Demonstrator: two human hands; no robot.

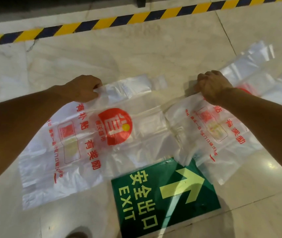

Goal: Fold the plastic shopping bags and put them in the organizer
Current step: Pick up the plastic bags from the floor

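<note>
Pinching the far edge of one translucent shopping bag (94,140) with red print, the left hand (83,88) has its grip clamped on the film, while the right hand (212,86) is clamped likewise on a second printed bag (210,134). Both bags lie spread on the pale tiled floor (136,54), partly covering a green exit sign (164,200); more clear plastic (250,66) lies beyond the right hand. No organizer is in view. Thin film like this may slip, bunch or trap air, so a fold could skew if the two hands pull unevenly. Both arms reach forward, knuckles up, wrists low near the floor.
</note>
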